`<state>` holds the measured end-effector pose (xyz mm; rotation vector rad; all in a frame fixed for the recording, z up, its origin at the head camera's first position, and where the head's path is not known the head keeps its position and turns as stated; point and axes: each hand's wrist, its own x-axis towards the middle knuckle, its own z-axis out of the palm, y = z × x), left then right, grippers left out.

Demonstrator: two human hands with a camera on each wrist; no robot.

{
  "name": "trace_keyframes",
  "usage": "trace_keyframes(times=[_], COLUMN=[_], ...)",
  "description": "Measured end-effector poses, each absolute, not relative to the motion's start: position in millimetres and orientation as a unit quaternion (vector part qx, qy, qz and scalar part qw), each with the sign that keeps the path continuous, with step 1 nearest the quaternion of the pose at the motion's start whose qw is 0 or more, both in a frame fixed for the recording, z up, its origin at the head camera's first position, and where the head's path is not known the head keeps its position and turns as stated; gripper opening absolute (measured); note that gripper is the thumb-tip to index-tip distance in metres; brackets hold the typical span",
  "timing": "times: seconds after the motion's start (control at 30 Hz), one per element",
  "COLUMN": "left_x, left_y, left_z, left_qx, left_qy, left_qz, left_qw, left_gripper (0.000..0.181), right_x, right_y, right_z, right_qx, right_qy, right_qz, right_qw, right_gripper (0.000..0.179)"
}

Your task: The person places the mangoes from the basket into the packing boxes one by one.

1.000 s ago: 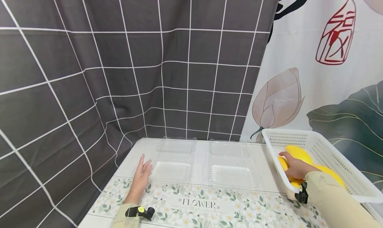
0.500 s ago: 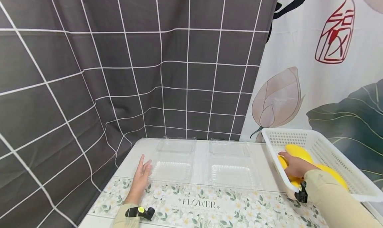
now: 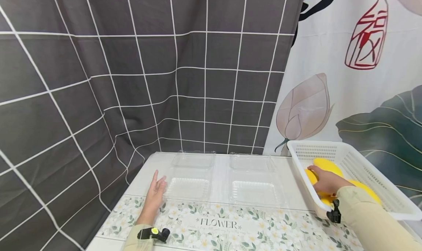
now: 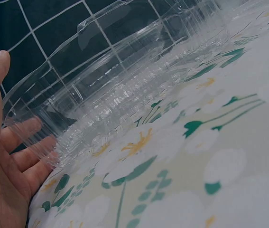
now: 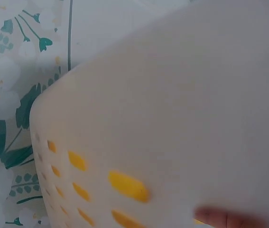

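While the right hand reaches over the near wall of the white basket, its fingers curl down over the yellow fruit lying inside, and it grasps one of them; the exact hold under the palm is hidden. More of the yellow pieces lie just behind and to the right of that hand, touching it, and the basket's perforated walls rise on every side of the grip. From the right wrist view only the basket's rounded outer corner fills the picture, with yellow showing through its slots and a fingertip peeking at the bottom edge.

Well apart from that grip, the left hand lies flat on the table with straight, relaxed fingers, holding nothing. Its fingertips touch the left edge of a clear plastic clamshell box, which lies opened out just to the right of the hand, lid part farther away. In the left wrist view the fingers show through the clear wall of this clamshell. A second clear clamshell lies between the first one and the basket, nearer to the right hand. Under the left wrist runs a flowered tablecloth. Behind everything hangs a dark grid-patterned curtain and, beyond the basket, a lotus-printed cloth.
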<state>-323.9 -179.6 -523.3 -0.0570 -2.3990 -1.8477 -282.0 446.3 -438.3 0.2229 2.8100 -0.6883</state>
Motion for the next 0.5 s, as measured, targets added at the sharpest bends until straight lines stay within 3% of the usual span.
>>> trace_keyframes(times=[0.5], left_x=[-324.5], left_y=[-179.9], left_z=[-523.4], left_qx=[-0.018], left_qy=[-0.794], left_qz=[-0.605], left_qw=[0.06], left_gripper=[0.067], right_x=[-275.4], right_y=[438.9], right_z=[-430.8], right_qx=[0.08], right_qy=[0.961], right_qz=[-0.242], right_qw=[0.105], right_gripper=[0.107])
